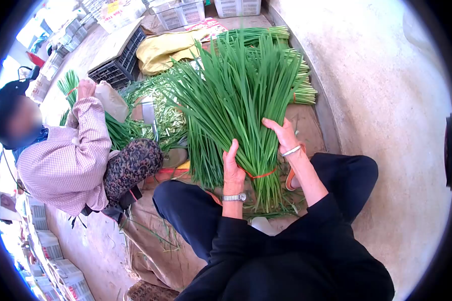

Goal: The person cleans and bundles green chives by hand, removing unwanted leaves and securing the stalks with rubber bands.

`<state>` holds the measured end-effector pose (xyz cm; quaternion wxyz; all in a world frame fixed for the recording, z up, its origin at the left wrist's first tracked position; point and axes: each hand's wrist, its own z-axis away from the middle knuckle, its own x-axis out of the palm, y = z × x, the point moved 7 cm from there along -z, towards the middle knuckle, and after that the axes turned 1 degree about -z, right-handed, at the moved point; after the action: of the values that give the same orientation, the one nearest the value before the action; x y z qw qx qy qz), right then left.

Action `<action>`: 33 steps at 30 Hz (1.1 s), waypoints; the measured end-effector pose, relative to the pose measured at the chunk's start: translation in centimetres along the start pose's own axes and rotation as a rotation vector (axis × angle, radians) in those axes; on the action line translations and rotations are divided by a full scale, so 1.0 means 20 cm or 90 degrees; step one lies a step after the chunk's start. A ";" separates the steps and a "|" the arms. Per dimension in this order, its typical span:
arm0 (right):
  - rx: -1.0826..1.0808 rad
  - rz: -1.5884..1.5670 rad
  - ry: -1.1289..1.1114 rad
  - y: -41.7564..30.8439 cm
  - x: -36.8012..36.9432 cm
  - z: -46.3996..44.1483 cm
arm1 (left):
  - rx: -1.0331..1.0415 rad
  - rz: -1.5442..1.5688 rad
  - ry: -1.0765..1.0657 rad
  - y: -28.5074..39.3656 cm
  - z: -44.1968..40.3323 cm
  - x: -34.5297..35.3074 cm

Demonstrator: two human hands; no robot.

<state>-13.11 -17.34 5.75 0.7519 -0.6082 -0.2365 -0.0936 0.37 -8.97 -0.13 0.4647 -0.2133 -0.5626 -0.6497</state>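
A large bunch of garlic chives (241, 95) lies fanned out in front of me, its leaves pointing away and its cut stems toward me. An orange-red band (262, 175) ties it near the stem end. My left hand (233, 169) grips the bunch from the left just above the band, thumb on top and fingers mostly hidden underneath. Higher up on the right side, my right hand (285, 135) also holds it, with the thumb laid across the leaves. More loose chives (204, 150) lie under and left of the bunch.
Tied chive bundles (301, 83) are stacked beyond, beside a low curb (319, 95). At left a seated co-worker (68, 155) holds another bunch (68, 85). Trimmings (168, 118), a yellow sack (168, 50), a black crate (120, 60) and white baskets (178, 15) lie around.
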 end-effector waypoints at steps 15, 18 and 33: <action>-0.142 0.253 0.073 -0.06 0.01 0.20 | 0.055 -0.058 0.005 0.04 0.14 -0.09; -0.297 0.357 0.061 -0.23 0.07 0.17 | 0.036 -0.064 0.015 0.02 0.13 -0.10; -0.697 0.784 -0.123 -0.47 0.47 0.33 | -0.034 -0.037 0.001 -0.06 0.10 -0.12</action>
<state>-10.53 -11.91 19.34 0.2424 -0.9143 0.1540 0.2855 0.03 -6.34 -2.05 0.4402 -0.2085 -0.5503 -0.6782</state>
